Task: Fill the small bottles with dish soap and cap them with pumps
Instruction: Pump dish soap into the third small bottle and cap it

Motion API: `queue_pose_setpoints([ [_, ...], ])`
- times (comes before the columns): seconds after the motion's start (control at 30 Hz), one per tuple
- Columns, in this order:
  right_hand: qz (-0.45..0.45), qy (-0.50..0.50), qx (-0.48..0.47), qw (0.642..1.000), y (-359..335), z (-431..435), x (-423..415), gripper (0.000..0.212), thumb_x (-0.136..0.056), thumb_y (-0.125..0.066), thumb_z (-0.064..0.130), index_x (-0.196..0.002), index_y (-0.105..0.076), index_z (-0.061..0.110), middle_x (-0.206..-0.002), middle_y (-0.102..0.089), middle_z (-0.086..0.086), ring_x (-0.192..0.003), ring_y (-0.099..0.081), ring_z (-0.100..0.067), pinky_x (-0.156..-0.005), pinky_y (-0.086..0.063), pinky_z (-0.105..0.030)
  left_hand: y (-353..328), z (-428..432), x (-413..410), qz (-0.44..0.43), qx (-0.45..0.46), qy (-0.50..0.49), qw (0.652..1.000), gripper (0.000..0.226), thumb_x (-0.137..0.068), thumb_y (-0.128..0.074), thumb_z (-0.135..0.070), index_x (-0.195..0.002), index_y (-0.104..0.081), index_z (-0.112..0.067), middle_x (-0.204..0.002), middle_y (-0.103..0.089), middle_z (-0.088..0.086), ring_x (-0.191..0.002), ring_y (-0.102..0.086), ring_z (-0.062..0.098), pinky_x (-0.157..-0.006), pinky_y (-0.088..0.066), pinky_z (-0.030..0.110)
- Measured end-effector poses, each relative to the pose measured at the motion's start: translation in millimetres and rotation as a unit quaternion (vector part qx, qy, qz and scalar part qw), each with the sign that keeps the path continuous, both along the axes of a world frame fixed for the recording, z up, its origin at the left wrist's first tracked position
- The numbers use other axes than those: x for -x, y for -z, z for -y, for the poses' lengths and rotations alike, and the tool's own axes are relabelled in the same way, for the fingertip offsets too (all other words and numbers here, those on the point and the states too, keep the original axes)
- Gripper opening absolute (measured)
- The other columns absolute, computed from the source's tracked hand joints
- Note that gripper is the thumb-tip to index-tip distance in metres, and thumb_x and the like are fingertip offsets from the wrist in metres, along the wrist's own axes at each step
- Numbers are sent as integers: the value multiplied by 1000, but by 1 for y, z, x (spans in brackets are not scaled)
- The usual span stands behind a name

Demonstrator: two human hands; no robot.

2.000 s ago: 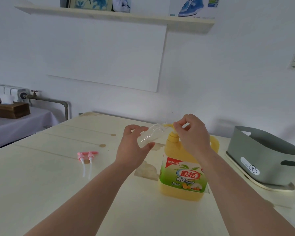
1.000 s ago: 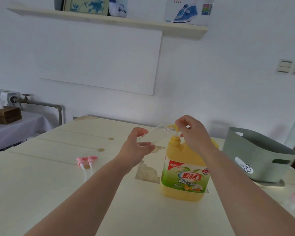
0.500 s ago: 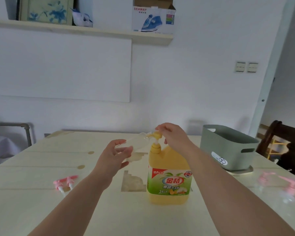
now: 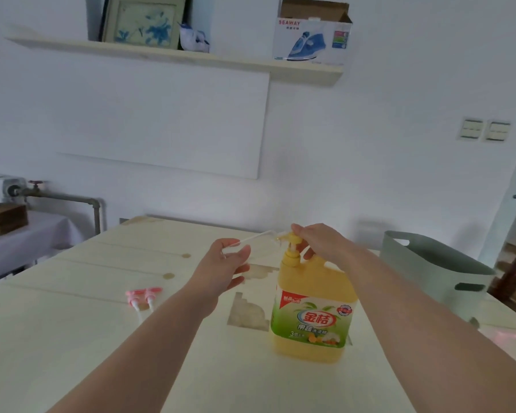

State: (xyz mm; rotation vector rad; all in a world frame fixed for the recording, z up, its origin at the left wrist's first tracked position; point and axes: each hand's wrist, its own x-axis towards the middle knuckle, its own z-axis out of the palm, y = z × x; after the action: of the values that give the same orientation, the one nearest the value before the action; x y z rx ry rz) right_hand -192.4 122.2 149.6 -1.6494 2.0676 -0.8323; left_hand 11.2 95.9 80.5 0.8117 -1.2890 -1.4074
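On the pale table stands a yellow, green-labelled dish soap jug; the right hand curls its fingers round the pump head. The left hand grips a clear small bottle, tilted, mouth at the spout. Two pink pumps lie left.

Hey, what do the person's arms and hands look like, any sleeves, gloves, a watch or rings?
Everything in view is bare. The left forearm and right forearm show no sleeve up to the frame's edge, and neither wrist carries a watch or band. The left hand and right hand wear no gloves, and no ring shows on the visible fingers. The nails are too blurred to judge.
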Motion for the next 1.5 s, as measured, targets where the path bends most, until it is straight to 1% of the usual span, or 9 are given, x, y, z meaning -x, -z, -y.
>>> queue_pose_setpoints([
  [0.1,88,-1,17,996,-3,0,5,48,-100,-36,48,-103,-66,10,-87,-71,3,-72,-63,-15,-85,-49,-36,-2,1,2,0,-2,5,1000,27,-89,-65,-29,-112,-53,-23,-104,-62,1,-87,-65,15,-70,-50,26],
  [0.47,50,-23,32,998,-6,-6,3,28,-96,-52,39,-105,-67,16,-83,-70,6,-55,-57,-7,-65,-45,-25,-3,5,1,8,-5,18,1000,28,-87,-66,-22,-112,-53,-20,-101,-63,2,-88,-63,17,-74,-49,27],
  [0.6,67,-8,12,998,-5,-8,2,32,-97,-47,39,-111,-62,15,-79,-73,6,-54,-55,-8,-68,-44,-27,1,4,-1,25,-1,25,999,28,-86,-68,-18,-110,-54,-20,-103,-63,3,-90,-64,17,-79,-49,29],
  [0.7,124,5,11,992,-10,-11,3,37,-97,-45,44,-102,-64,13,-72,-72,6,-53,-51,-9,-75,-44,-28,4,6,-1,34,10,26,999,25,-85,-69,-16,-106,-55,-22,-105,-64,4,-88,-64,17,-78,-48,29],
  [0.87,107,11,12,994,-8,-11,2,31,-92,-55,44,-99,-67,16,-68,-70,9,-57,-52,-9,-74,-45,-28,4,9,-2,48,26,26,998,38,-73,-81,-20,-103,-56,-23,-111,-63,7,-101,-62,24,-82,-48,31],
  [0.93,97,11,14,995,-7,-9,2,33,-90,-59,43,-99,-69,13,-69,-70,10,-56,-53,-8,-75,-46,-29,3,10,-3,68,36,19,997,46,-64,-82,-27,-102,-56,-24,-110,-64,6,-100,-62,22,-83,-49,31],
  [1.17,47,2,13,999,-8,-9,-2,34,-94,-54,40,-101,-69,10,-69,-68,10,-56,-51,-7,-83,-46,-33,-2,3,-4,208,128,-31,969,33,-76,-79,-23,-100,-57,-27,-99,-64,-4,-92,-62,7,-67,-43,20],
  [1.4,114,18,13,993,-12,-12,0,32,-93,-53,44,-89,-66,16,-64,-68,10,-55,-48,-9,-72,-43,-26,-7,0,-2,217,159,-66,961,36,-75,-78,-23,-103,-56,-27,-100,-63,-7,-90,-62,7,-67,-44,22],
  [1.5,94,20,18,995,-9,-10,-1,33,-92,-55,45,-98,-66,16,-67,-68,8,-57,-48,-10,-71,-43,-27,-8,1,-2,231,173,-76,954,36,-76,-78,-24,-104,-56,-27,-99,-62,-9,-92,-61,7,-69,-43,22],
])
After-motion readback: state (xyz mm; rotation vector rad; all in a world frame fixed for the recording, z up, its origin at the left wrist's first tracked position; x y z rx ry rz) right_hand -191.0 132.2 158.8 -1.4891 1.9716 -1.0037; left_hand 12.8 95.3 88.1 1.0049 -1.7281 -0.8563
